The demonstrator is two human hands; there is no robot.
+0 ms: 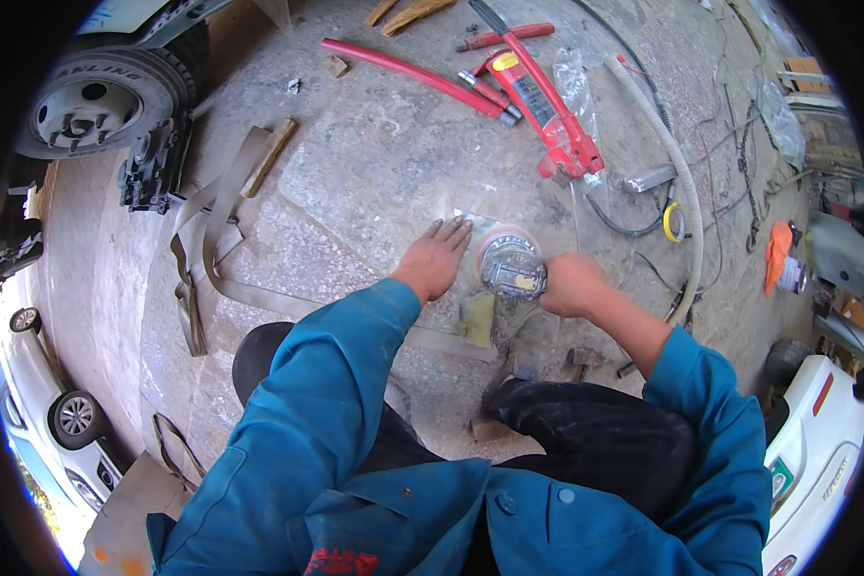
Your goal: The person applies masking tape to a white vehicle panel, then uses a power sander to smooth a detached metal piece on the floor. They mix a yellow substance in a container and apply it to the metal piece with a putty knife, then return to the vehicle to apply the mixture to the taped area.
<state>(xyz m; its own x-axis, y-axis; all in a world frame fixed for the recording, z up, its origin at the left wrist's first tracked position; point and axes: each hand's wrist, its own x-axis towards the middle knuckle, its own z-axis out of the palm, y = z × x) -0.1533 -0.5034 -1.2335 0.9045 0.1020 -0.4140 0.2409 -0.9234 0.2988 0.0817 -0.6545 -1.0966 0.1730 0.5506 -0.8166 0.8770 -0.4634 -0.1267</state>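
Observation:
My right hand [573, 285] is closed around the side of a round disc sander [514, 273], a dusty dark tool with a pale pinkish disc showing at its far edge. The sander is low over the ground in front of me. Just left of it my left hand [436, 259] lies flat, palm down, fingers stretched away from me. A thin pale flat piece [463, 217] shows beyond its fingertips; most of it is hidden by the hand and the sander. A yellowish-green pad or cloth [477, 319] lies on the near side of the sander.
Ahead lie a red hydraulic jack [542, 101] and a red pipe [413, 77]. A grey hose [677, 158] curves down the right, near a yellow tape roll [675, 222]. Flat webbing straps [223, 226] lie left, by a truck wheel [91, 106]. White cars [816, 466] stand either side.

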